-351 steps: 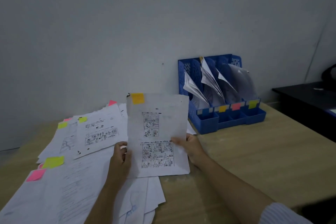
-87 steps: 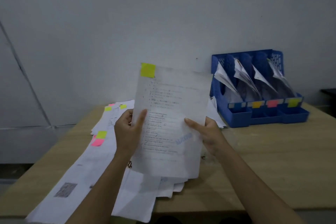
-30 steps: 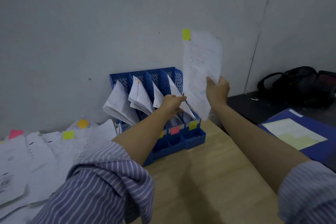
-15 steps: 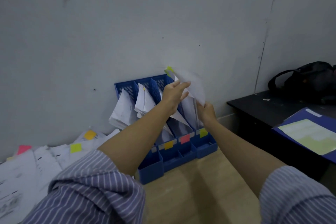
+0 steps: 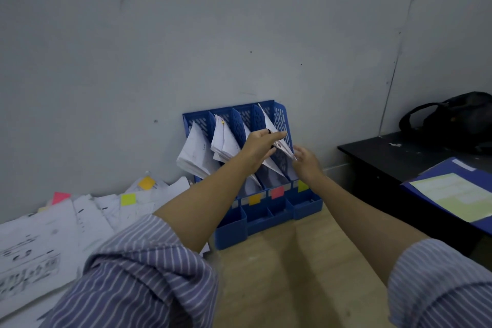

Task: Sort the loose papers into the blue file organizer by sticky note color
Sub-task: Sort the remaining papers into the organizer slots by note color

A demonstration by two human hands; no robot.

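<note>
- The yellow-green-tagged sheet [image 5: 277, 138], which a second ago was being held high beside the wall in the right hand, is now sitting in the rightmost slot of the blue file organizer [image 5: 282, 120], above the yellow-green label [image 5: 303, 185] on that slot's front.
- The left hand [image 5: 259, 148] is reaching across the slots, its fingers [image 5: 278, 135] lying nearly straight against the sheet's upper edge, steadying or pressing it rather than gripping it.
- The right hand [image 5: 306, 161] is hovering just beside the sheet's lower corner with relaxed, spread fingers; it is holding nothing now, having let go.
- That release is suggesting this sheet is filed in the matching colour, so one more sort is looking done.
- The neighbouring slots, marked by a pink label [image 5: 277, 192] and an orange label [image 5: 255, 198], are already carrying papers.
- The loose papers [image 5: 87, 216] with yellow, orange and pink notes are still lying spread over the desk [image 5: 300, 274] to the left, so much sorting is remaining.
- A black bag [image 5: 452, 117] and a blue folder [image 5: 452, 189] are sitting on the dark side table.
</note>
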